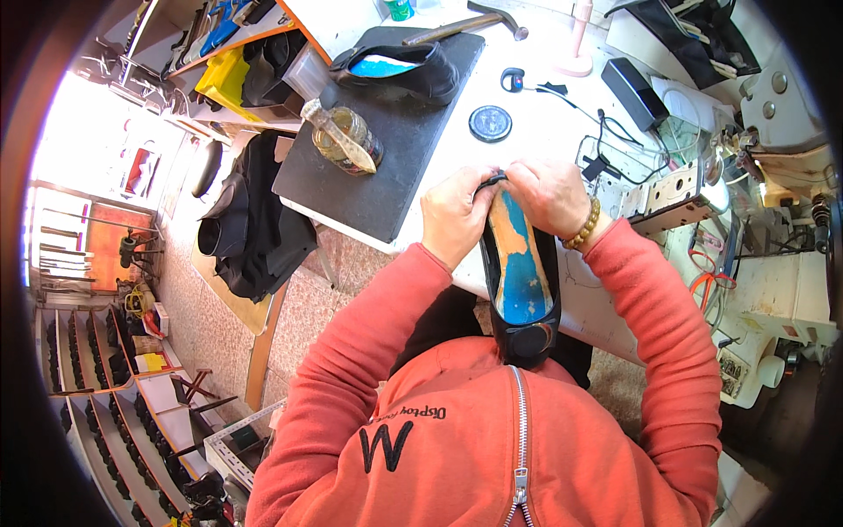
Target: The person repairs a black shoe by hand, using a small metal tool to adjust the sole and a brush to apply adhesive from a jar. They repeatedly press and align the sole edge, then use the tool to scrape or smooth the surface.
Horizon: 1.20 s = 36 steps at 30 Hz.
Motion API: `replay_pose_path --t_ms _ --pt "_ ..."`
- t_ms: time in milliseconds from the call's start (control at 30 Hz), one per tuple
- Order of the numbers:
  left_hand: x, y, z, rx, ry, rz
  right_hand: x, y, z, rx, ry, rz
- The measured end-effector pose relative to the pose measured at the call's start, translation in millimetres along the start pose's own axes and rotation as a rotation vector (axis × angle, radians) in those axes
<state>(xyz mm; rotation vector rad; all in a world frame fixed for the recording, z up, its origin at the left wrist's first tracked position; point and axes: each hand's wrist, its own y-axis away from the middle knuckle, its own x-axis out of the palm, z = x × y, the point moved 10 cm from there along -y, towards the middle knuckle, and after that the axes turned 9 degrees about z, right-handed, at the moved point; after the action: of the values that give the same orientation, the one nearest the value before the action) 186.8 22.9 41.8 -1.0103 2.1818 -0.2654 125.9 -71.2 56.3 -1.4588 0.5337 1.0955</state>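
Observation:
A black shoe (550,263) lies between my hands, its ornamented toe toward my body and its other end at the table's near edge. Its inner sole (522,277) is worn, patchy blue and tan. My left hand (457,213) pinches the shoe's far rim from the left, thumb against the edge. From the right, my right hand (551,198), with a beaded bracelet at the wrist, is closed on that same rim. The fingers partly hide the rim between them. The matching black shoe (430,75) with a blue inside rests on a dark board (351,206).
A glass jar (338,145) with a brush (351,151) across it stands on the board. Farther back lie a hammer (452,29) and a round black lid (490,124). Cables (615,132), red-handled scissors (707,279) and a machine (672,198) crowd the right side.

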Motion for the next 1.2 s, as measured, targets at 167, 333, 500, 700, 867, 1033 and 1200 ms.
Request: replay_pose_path --t_ms 167,333,500,700,867,1033,1200 --pt "3.1 -7.3 -3.4 0.029 -0.007 0.033 0.1 0.0 -4.4 0.018 -0.018 0.056" --pt "10.6 -14.1 0.6 0.036 -0.011 0.099 -2.6 2.3 -8.2 0.034 -0.005 0.056" --pt "12.3 -24.7 1.0 0.104 0.005 0.119 -6.3 3.8 -13.5 0.072 0.005 0.042" --pt "9.9 -27.6 -1.4 0.147 0.004 0.135 -8.7 2.7 -14.1 0.045 -0.081 0.047" --pt "8.0 -25.3 -18.3 0.269 -0.205 0.121 -6.6 -1.1 -13.6 0.066 0.003 0.047" --pt "7.4 -22.1 -34.0 0.401 -0.377 0.109 -13.2 -1.2 -5.7 0.015 0.048 -0.029" --pt "10.0 -26.0 -35.4 0.423 -0.427 0.173 -12.9 -0.6 -1.3 0.003 0.123 -0.023"
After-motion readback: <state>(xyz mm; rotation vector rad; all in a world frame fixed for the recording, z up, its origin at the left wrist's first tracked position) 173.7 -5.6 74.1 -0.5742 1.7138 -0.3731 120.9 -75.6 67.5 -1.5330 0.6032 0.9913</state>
